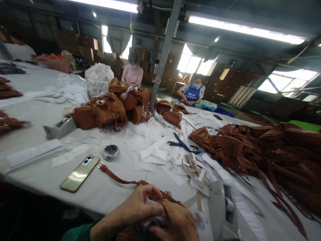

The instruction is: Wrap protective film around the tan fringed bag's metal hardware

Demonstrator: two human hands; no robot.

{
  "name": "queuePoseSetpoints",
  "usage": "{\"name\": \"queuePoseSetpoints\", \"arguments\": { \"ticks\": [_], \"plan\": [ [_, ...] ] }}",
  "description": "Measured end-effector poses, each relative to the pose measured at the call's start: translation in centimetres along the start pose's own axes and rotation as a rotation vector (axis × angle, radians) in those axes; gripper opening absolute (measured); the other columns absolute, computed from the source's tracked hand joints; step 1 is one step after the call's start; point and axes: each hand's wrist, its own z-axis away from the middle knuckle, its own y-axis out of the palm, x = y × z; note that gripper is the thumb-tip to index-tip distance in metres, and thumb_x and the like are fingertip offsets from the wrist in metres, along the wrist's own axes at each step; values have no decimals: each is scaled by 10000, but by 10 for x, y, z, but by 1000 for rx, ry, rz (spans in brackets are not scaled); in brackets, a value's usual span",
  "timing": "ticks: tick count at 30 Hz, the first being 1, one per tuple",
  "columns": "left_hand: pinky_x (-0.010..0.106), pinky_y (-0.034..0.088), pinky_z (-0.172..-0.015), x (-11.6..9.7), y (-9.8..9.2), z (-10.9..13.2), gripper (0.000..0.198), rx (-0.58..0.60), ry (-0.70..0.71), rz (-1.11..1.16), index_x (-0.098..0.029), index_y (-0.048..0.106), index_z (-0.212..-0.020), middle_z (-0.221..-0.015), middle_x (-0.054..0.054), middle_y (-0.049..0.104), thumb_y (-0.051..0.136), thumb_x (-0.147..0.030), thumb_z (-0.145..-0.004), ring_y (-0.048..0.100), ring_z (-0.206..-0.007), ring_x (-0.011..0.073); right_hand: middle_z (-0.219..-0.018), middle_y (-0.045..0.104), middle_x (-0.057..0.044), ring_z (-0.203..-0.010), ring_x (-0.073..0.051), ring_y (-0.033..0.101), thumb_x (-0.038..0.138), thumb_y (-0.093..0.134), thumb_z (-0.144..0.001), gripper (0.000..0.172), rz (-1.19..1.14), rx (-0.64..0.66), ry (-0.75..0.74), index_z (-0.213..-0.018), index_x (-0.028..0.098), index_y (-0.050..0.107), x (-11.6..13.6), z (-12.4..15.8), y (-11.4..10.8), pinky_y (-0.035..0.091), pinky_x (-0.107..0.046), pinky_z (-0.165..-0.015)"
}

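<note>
A phone point(80, 173) lies left of the strap point(117, 177), which runs across the table point(110, 199) to a brown bag point(126, 235) beneath both hands. The left hand point(142, 206) seems to pinch clear plastic point(149, 202); the right hand point(179, 221) curls against it, its exact hold unclear. The step looks like working plastic at the bag; the next move calls for steady fingers, clear of the tape dispenser point(217, 207) just rightward.

Brown strap point(117, 176), gold buckle point(100, 165) and pale gold phone point(79, 174) by the near edge of the white table point(106, 195); green sleeve point(77, 232); past the far edge, blue apron point(193, 94), pink top point(132, 77).
</note>
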Motion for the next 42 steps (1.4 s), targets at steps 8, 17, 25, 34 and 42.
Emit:
{"name": "queuePoseSetpoints", "arguments": {
  "ticks": [8, 17, 25, 34, 42],
  "plan": [
    [134, 297, -399, 8, -9, 10, 444, 34, 47, 169, -144, 543, -886, -611, -28, 573, 812, -394, -637, 404, -425, 36, -665, 664, -33, -602, -185, 637, 698, 450, -832, 527, 106, -150, -163, -811, 195, 606, -24, -11, -21, 406, -268, -555],
    [172, 294, -459, 5, 5, -4, 370, -68, 272, 289, -213, 404, -906, -561, -86, 454, 650, -466, -792, 358, -453, 66, -637, 675, -37, -534, -180, 636, 605, 286, -930, 503, -64, -298, 39, -946, 201, 585, 0, -10, 15, 447, -243, -482],
    [221, 373, -650, -5, 6, 6, 332, 135, 175, -689, -230, 637, -998, -835, -8, 668, 739, -324, -696, 585, -767, 178, -530, 621, 17, -391, -159, 545, 304, 628, -740, 153, 460, -72, -62, -801, 197, 537, -7, 5, 59, 265, -269, -370],
    [148, 329, -431, 8, -4, 2, 457, -304, 78, -83, -155, 594, -961, -554, -20, 590, 730, -500, -694, 472, -446, 82, -793, 629, -29, -736, -175, 564, 289, 574, -846, 101, 166, -66, 84, -829, 192, 548, -45, 14, -8, 367, -271, -645],
    [124, 189, -367, 23, -22, -21, 542, -517, -30, -9, -156, 565, -856, -421, -89, 417, 745, -607, -616, 295, -352, 40, -843, 625, -41, -785, -174, 585, 179, 598, -771, 120, -118, -74, 445, -888, 157, 582, -108, 49, 21, 431, -268, -709]
  ]
}}
